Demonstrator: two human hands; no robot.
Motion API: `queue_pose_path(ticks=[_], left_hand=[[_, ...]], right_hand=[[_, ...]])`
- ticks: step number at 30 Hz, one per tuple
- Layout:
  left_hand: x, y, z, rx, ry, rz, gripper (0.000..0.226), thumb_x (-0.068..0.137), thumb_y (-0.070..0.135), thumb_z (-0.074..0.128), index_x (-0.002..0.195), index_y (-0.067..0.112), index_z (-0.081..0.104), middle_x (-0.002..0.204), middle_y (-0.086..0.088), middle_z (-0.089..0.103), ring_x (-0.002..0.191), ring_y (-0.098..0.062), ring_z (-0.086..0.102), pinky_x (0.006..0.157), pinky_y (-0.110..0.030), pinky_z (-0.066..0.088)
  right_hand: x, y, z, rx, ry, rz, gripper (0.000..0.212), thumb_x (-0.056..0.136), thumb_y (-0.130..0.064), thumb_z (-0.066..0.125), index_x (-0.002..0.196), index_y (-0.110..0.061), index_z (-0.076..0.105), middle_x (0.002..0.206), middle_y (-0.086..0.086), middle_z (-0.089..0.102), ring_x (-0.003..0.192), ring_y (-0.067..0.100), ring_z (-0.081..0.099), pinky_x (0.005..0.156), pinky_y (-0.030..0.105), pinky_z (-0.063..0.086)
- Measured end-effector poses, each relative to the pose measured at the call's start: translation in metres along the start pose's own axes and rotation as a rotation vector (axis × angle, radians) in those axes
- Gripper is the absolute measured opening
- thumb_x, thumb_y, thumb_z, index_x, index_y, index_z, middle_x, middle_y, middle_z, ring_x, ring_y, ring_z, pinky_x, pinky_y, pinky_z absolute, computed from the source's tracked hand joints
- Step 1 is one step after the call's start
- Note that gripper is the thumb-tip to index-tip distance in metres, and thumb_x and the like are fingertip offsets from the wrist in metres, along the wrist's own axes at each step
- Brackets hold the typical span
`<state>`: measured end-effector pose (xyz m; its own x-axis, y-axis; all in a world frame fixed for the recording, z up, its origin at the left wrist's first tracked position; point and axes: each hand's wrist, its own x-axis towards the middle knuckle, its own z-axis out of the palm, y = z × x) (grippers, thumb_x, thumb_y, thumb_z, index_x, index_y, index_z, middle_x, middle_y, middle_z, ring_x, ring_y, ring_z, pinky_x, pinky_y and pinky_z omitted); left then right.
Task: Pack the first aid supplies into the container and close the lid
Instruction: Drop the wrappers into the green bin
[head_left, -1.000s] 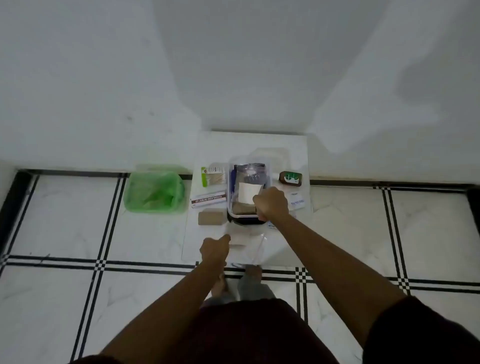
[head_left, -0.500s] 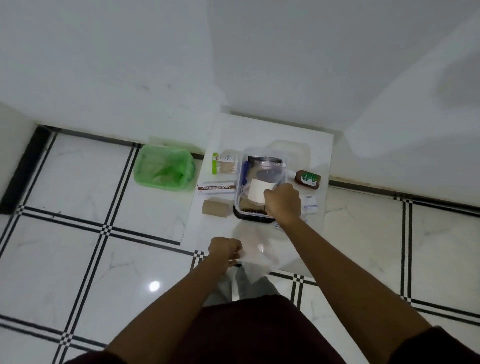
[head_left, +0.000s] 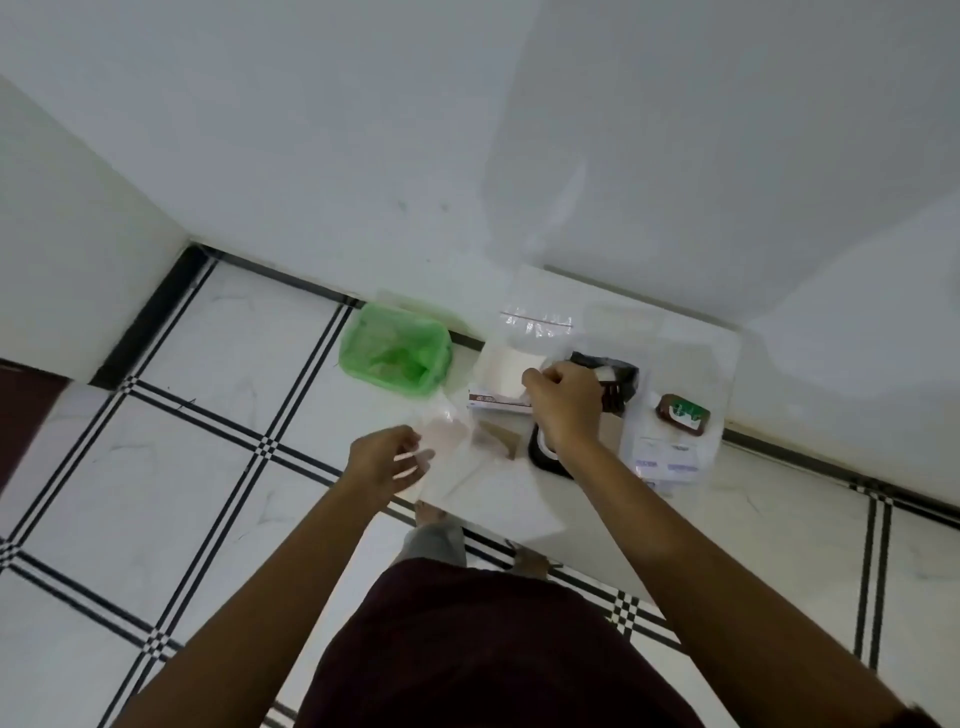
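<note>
My right hand is closed on a clear zip bag with a white pad inside, held up over the left part of the clear container. The container has a dark base and dark items in it. My left hand pinches a blurred piece of thin clear plastic off the board's left edge. Still on the white board are a brown bottle, white packets, a striped white box and a small tan box. A clear lid lies behind the container.
A green-lined bin stands on the tiled floor left of the board, against the white wall. My feet are at the board's near edge. A dark doorway strip shows at far left.
My right hand has lifted out of the container and moved left, now holding up the zip bag. My left hand has swung left and up with the clear plastic. The view has turned left.
</note>
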<state>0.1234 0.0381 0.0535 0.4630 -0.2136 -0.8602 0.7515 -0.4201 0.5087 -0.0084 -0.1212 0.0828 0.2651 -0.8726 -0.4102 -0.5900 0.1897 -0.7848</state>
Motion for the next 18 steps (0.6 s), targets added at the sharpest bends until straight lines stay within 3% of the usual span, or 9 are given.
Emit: queue_pose_path(ticks=[4, 9, 14, 16, 18], left_hand=[[0.042, 0.037, -0.010, -0.113, 0.020, -0.020, 0.005, 0.083, -0.001, 0.055, 0.078, -0.002, 0.056, 0.077, -0.014, 0.058, 0.078, -0.029, 0.068, 0.072, -0.038, 0.054], [0.119, 0.086, -0.025, -0.195, 0.065, -0.110, 0.010, 0.083, -0.005, 0.051, 0.074, 0.000, 0.051, 0.076, -0.014, 0.055, 0.074, -0.027, 0.067, 0.060, -0.036, 0.053], [0.210, 0.147, -0.049, -0.104, 0.166, -0.116, 0.013, 0.083, -0.008, 0.049, 0.073, -0.001, 0.049, 0.072, -0.017, 0.054, 0.067, -0.027, 0.064, 0.063, -0.038, 0.055], [0.247, 0.170, -0.057, -0.031, 0.188, -0.092, 0.005, 0.082, -0.008, 0.050, 0.081, -0.004, 0.051, 0.075, -0.019, 0.056, 0.065, -0.026, 0.065, 0.057, -0.035, 0.055], [0.288, 0.184, -0.065, 0.049, 0.204, -0.087, 0.012, 0.080, -0.007, 0.051, 0.092, -0.005, 0.053, 0.085, -0.022, 0.060, 0.067, -0.026, 0.068, 0.052, -0.032, 0.055]], right_hand=[[0.017, -0.018, 0.049, -0.044, -0.083, 0.006, 0.035, 0.072, -0.013, 0.058, 0.047, -0.016, 0.034, 0.046, 0.000, 0.038, 0.047, 0.018, 0.038, 0.051, 0.030, 0.031], [0.059, -0.043, 0.129, -0.140, -0.157, 0.078, 0.024, 0.061, -0.018, 0.051, 0.046, -0.018, 0.032, 0.050, 0.007, 0.041, 0.046, 0.026, 0.047, 0.049, 0.032, 0.037], [0.117, -0.061, 0.221, -0.235, -0.212, 0.198, 0.026, 0.070, -0.013, 0.053, 0.049, -0.015, 0.037, 0.052, 0.007, 0.047, 0.046, 0.031, 0.063, 0.052, 0.033, 0.051], [0.143, -0.063, 0.252, -0.245, -0.238, 0.235, 0.027, 0.077, -0.012, 0.056, 0.052, -0.010, 0.045, 0.052, 0.007, 0.053, 0.046, 0.030, 0.065, 0.055, 0.042, 0.061], [0.169, -0.056, 0.283, -0.244, -0.253, 0.294, 0.023, 0.080, -0.012, 0.057, 0.060, -0.007, 0.049, 0.060, 0.008, 0.059, 0.044, 0.027, 0.063, 0.055, 0.046, 0.061]])
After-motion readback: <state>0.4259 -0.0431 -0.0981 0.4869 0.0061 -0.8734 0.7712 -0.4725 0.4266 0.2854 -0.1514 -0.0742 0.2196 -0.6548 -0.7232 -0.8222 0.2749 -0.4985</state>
